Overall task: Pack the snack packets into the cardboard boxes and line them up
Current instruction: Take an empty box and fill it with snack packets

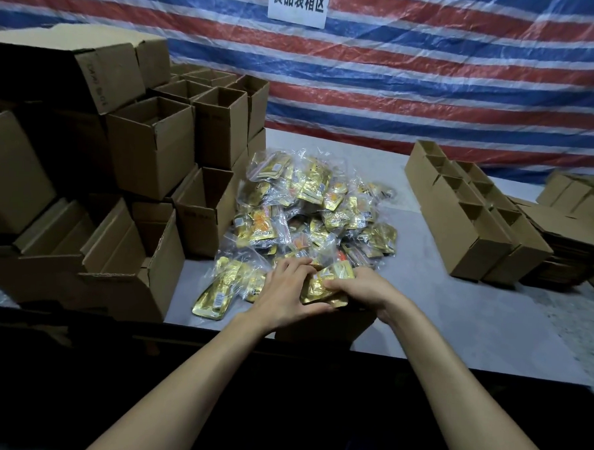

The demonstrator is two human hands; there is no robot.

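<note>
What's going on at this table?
A person is packing snacks. The left hand and right hand hold a bundle of gold packets at the top of a cardboard box at the near table edge. A loose pile of packets lies behind it. Open boxes are stacked on the left. A row of boxes stands on the right, beside flattened cardboard.

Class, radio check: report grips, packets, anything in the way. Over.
Left grip and right grip both hold gold packets over the small box at the table edge. Loose pile crowds the box's far side.
</note>
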